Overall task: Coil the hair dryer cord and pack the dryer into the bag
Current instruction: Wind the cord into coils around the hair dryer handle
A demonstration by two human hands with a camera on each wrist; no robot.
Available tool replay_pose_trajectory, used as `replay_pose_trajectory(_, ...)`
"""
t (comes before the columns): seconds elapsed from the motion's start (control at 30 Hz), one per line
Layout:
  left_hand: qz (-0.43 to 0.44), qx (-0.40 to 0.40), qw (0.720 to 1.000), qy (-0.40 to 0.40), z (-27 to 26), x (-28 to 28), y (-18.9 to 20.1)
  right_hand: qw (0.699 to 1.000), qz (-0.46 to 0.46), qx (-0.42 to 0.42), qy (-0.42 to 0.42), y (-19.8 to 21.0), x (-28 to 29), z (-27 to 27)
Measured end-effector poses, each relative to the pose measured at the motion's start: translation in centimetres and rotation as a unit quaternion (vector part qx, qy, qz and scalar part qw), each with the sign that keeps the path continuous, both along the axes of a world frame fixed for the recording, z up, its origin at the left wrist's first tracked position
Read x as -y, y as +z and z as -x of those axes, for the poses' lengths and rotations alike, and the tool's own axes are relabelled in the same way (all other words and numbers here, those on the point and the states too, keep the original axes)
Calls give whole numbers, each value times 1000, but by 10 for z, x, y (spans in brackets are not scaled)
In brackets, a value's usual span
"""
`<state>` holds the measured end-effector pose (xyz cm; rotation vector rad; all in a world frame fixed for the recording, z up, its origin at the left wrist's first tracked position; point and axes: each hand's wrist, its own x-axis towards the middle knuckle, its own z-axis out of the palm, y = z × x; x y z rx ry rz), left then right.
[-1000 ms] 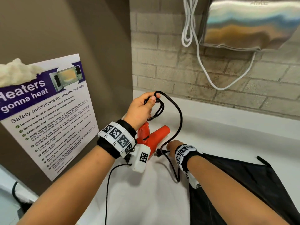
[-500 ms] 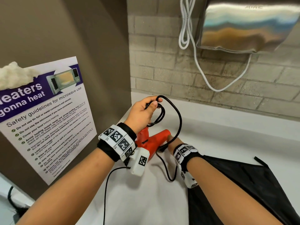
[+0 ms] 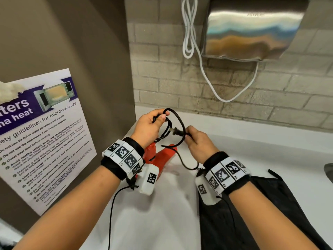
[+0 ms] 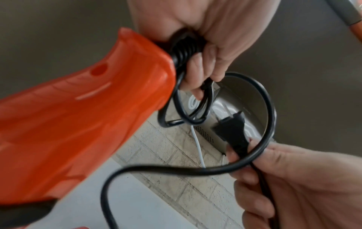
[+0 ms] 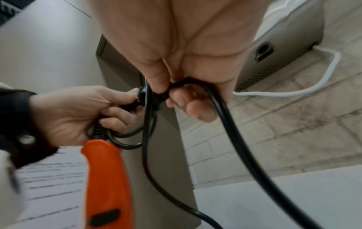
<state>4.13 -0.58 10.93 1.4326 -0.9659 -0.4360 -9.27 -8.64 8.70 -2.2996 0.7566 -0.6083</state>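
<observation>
The orange hair dryer [image 3: 163,156] [image 4: 82,120] [image 5: 106,178] hangs below my left hand [image 3: 153,123], partly hidden behind the wrist. My left hand grips several loops of the black cord [image 3: 177,121] [image 4: 266,108] [image 5: 223,116] by the dryer's handle end. My right hand [image 3: 195,139] [image 5: 166,93] pinches the cord just behind the black plug [image 3: 173,131] [image 4: 231,128], whose prongs point toward the left hand. A slack loop of cord droops between the hands to the white counter [image 3: 162,213]. The black bag [image 3: 261,210] lies flat on the counter under my right forearm.
A steel hand dryer [image 3: 252,31] with a white cable [image 3: 203,69] hangs on the brick wall behind. A brown partition with a microwave safety poster [image 3: 41,134] stands at the left. A sink edge [image 3: 328,172] shows at the far right.
My right hand has risen from beside the dryer on the counter and brought the plug end up next to the left hand's loops. The hanging cord is shorter.
</observation>
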Motion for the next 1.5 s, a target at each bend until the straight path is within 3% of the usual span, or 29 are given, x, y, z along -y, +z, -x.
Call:
replay_pose_trajectory(0.3, -27, 38, 998, -37, 8, 0, -1, 988, 20, 122, -95, -9, -14, -23)
replay_pose_trajectory(0.5, -20, 76, 993, -87, 8, -3, -2, 985, -21, 145, -89, -3, -15, -33)
replay_pose_trajectory(0.7, -12, 65, 990, -123, 16, -5, -5, 979, -4, 121, -161, -6, -3, -37)
replay_pose_trajectory(0.83, -6, 81, 989, -124, 23, -9, -2, 994, 79, 20, -74, -13, 4, -46)
replay_pose_trajectory(0.93, 7, 66, 992, -110, 21, -11, -2, 997, 30, 8, -71, -7, 4, -43)
replay_pose_trajectory(1.13, 24, 71, 993, -86, 11, -14, -6, 995, -61, 48, 62, -1, 10, -19)
replay_pose_trajectory(1.27, 28, 78, 993, -82, 9, -16, -7, 994, -60, 22, 91, -11, 24, -11)
replay_pose_trajectory(1.37, 23, 72, 994, -78, 4, -17, -11, 996, -57, -1, 65, -25, 38, -6)
replay_pose_trajectory(1.5, 16, 69, 996, -61, 1, -18, -13, 993, -39, -83, -69, -47, 62, -4)
